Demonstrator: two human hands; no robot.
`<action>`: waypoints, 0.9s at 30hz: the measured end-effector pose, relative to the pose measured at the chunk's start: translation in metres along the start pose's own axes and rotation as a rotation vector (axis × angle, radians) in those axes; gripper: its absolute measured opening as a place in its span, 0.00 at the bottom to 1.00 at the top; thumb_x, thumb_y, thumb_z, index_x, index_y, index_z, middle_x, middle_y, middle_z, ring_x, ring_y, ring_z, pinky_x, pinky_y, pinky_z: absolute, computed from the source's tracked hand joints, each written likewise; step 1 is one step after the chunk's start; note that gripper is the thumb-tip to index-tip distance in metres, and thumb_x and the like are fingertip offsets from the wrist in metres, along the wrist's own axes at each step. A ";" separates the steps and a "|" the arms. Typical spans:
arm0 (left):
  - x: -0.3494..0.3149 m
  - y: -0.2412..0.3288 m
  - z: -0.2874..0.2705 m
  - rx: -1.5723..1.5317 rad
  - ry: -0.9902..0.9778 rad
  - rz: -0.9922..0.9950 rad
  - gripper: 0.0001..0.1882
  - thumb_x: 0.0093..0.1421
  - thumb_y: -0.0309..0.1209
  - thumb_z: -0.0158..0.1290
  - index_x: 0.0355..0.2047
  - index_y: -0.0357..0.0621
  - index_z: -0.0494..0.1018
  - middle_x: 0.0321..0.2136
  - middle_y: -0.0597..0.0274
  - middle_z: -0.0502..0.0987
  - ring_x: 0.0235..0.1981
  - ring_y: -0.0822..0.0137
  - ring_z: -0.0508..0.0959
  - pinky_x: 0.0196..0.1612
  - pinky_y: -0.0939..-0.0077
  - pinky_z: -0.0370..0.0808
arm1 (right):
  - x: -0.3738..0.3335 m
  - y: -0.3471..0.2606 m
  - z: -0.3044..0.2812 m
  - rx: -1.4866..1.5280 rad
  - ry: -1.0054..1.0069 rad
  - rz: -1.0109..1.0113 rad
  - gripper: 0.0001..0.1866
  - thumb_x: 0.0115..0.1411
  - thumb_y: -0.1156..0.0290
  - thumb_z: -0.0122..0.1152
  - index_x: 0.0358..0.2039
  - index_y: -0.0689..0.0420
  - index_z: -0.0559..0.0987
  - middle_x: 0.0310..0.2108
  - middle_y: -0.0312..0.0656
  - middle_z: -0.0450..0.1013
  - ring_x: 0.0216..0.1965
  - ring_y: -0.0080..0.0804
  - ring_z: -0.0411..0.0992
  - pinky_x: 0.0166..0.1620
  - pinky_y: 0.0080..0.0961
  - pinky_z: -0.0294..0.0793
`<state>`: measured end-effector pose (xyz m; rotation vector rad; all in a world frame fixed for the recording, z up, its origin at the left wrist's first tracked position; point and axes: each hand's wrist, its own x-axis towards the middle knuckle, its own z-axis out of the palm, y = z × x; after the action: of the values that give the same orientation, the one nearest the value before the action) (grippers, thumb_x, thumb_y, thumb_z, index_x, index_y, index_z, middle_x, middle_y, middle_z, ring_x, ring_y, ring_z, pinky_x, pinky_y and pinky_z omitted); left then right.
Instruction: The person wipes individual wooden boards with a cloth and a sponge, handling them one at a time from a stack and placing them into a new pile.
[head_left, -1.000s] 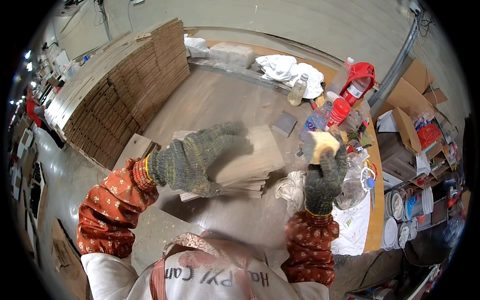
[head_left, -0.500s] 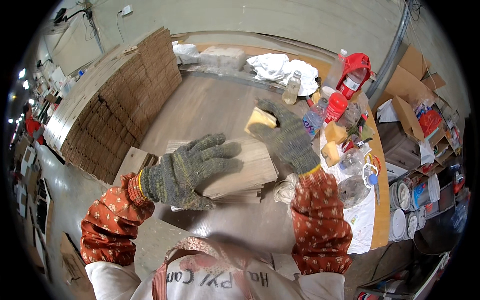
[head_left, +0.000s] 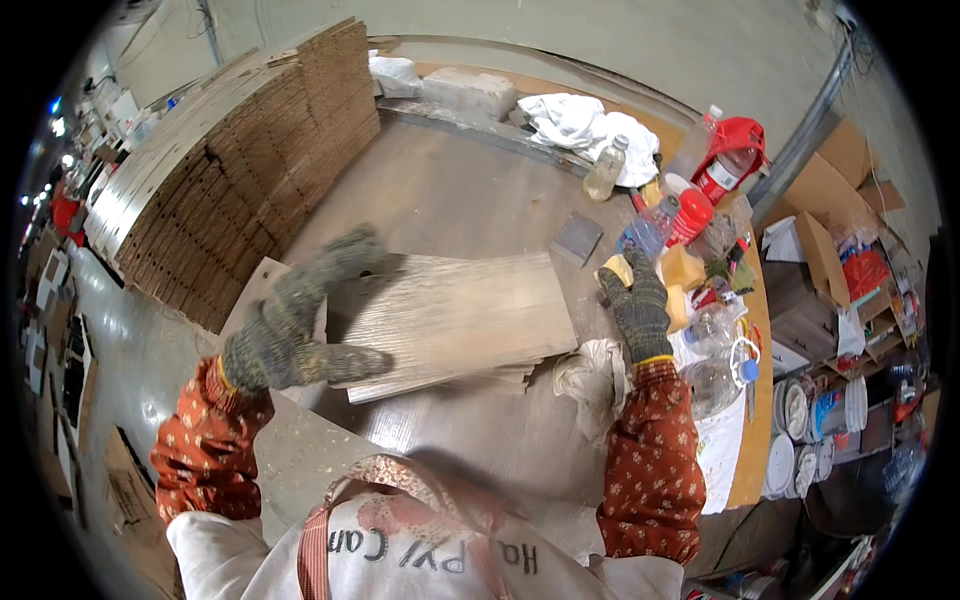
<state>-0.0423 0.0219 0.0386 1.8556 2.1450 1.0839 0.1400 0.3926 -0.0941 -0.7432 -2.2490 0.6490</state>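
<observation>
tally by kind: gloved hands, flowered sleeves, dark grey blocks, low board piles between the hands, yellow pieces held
Left hand and right hand, gloved: 2
Flowered sleeves: 2
Dark grey block: 1
Low board pile: 1
Held yellow piece: 1
Total: 7

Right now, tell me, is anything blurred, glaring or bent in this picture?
Head view: the left hand is smeared, most clearly at its fingers; head view: glare brightens the tabletop below the low pile of boards and the floor at left; head view: the tall stack looks curved, and black fills the corners.
</observation>
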 end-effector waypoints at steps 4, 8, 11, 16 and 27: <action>-0.042 -0.005 0.019 -0.238 0.303 -0.367 0.46 0.45 0.41 0.70 0.61 0.40 0.62 0.58 0.45 0.66 0.64 0.52 0.61 0.66 0.55 0.58 | -0.014 -0.007 -0.013 -0.132 -0.095 -0.107 0.36 0.54 0.49 0.64 0.56 0.60 0.68 0.48 0.57 0.72 0.47 0.53 0.72 0.49 0.43 0.71; -0.048 0.004 0.036 -0.508 0.438 -0.603 0.39 0.48 0.36 0.69 0.56 0.34 0.64 0.51 0.46 0.71 0.56 0.58 0.70 0.60 0.61 0.66 | -0.061 -0.008 -0.028 -0.343 -0.332 -0.202 0.41 0.52 0.46 0.65 0.59 0.60 0.66 0.50 0.58 0.70 0.49 0.54 0.70 0.51 0.44 0.69; -0.054 0.006 0.038 -0.485 0.453 -0.688 0.37 0.47 0.37 0.70 0.53 0.35 0.66 0.46 0.51 0.74 0.49 0.62 0.74 0.54 0.65 0.71 | -0.138 0.011 -0.016 -0.540 -0.305 -0.130 0.42 0.54 0.46 0.63 0.60 0.62 0.64 0.50 0.57 0.70 0.50 0.54 0.70 0.53 0.42 0.69; -0.061 0.004 0.024 -0.396 0.347 -0.752 0.26 0.49 0.35 0.69 0.44 0.39 0.72 0.34 0.65 0.76 0.37 0.75 0.75 0.42 0.79 0.74 | -0.150 0.020 0.000 0.053 0.022 0.099 0.31 0.59 0.57 0.60 0.60 0.58 0.66 0.45 0.49 0.74 0.46 0.40 0.73 0.53 0.34 0.71; -0.071 -0.006 0.009 -0.909 0.290 -0.776 0.16 0.61 0.40 0.57 0.34 0.36 0.76 0.23 0.61 0.78 0.20 0.74 0.77 0.24 0.83 0.75 | -0.033 -0.175 -0.030 0.224 -0.040 -0.420 0.29 0.59 0.64 0.63 0.58 0.61 0.68 0.49 0.49 0.73 0.46 0.39 0.74 0.48 0.30 0.75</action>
<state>-0.0252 -0.0373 0.0025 0.4458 1.7036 1.7094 0.1257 0.2532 0.0194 -0.1404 -2.2241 0.6929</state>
